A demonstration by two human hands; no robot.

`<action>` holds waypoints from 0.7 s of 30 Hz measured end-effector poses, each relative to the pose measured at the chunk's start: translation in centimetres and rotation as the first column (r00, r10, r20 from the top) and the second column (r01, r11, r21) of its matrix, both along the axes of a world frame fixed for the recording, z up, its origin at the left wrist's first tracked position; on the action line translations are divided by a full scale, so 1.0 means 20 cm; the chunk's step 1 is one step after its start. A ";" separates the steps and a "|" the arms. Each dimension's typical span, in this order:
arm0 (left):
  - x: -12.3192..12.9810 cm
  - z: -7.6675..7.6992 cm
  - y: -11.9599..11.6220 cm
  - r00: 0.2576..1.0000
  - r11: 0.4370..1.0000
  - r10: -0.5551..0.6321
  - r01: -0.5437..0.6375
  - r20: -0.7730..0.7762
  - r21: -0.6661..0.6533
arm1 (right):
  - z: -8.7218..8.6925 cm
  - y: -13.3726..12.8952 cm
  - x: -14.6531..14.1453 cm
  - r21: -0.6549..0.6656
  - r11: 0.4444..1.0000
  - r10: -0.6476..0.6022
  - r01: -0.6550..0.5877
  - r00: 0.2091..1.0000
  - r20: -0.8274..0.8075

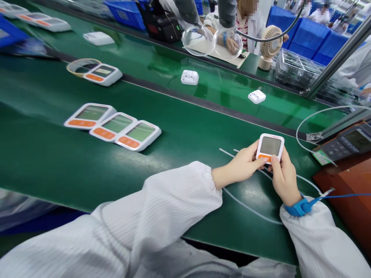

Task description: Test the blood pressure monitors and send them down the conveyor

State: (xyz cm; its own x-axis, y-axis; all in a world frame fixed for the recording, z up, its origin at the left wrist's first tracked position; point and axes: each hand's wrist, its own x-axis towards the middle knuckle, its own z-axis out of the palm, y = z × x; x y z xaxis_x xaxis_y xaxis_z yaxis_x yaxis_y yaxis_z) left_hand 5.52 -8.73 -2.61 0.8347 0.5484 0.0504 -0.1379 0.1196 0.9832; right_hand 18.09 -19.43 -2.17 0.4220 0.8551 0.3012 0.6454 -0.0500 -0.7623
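Observation:
Both my hands hold one small white device (pixel 270 146) with a grey screen and an orange strip, above the green bench at the right. My left hand (pixel 246 164) grips its left side, with the thumb on the orange strip. Around its right edge and lower corner is my right hand (pixel 285 177), thumb at the strip; a blue wrist strap (pixel 300 206) circles that wrist. Thin clear tubes (pixel 246 210) lie beneath my hands. Three similar devices with greenish screens, one of them here (pixel 138 135), lean on each other at the left.
Another device (pixel 103 74) rests by a tape ring (pixel 75 65). White units (pixel 189 77) (pixel 257 96) sit on the belt beyond the dark divider. An orange-grey meter (pixel 348 143) stands at right. Across the belt are a fan (pixel 271 42) and a person's hand (pixel 232 45).

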 end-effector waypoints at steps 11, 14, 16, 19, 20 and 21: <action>-0.01 0.00 0.00 1.000 0.997 -0.007 0.006 -0.011 -0.083 | 0.00 -0.01 -0.01 0.015 1.000 0.021 -0.019 0.986 -0.165; -0.01 0.00 -0.01 1.000 0.997 -0.002 0.001 -0.012 -0.079 | -0.01 -0.01 0.00 0.008 1.000 0.024 -0.023 0.984 -0.174; -0.01 0.00 -0.01 1.000 0.996 -0.003 0.003 -0.006 -0.088 | -0.01 -0.01 0.01 0.003 0.999 0.033 -0.033 0.980 -0.194; -0.01 -0.01 -0.01 1.000 0.994 -0.002 0.002 -0.001 -0.105 | -0.02 -0.01 0.02 -0.002 0.999 0.042 -0.044 0.978 -0.205; -0.01 -0.01 0.00 1.000 0.994 -0.004 0.004 -0.001 -0.109 | -0.02 -0.01 0.02 -0.004 0.999 0.041 -0.043 0.978 -0.203; -0.01 0.00 0.00 1.000 0.994 -0.006 0.006 -0.002 -0.111 | -0.02 -0.01 0.02 -0.006 0.999 0.040 -0.043 0.979 -0.201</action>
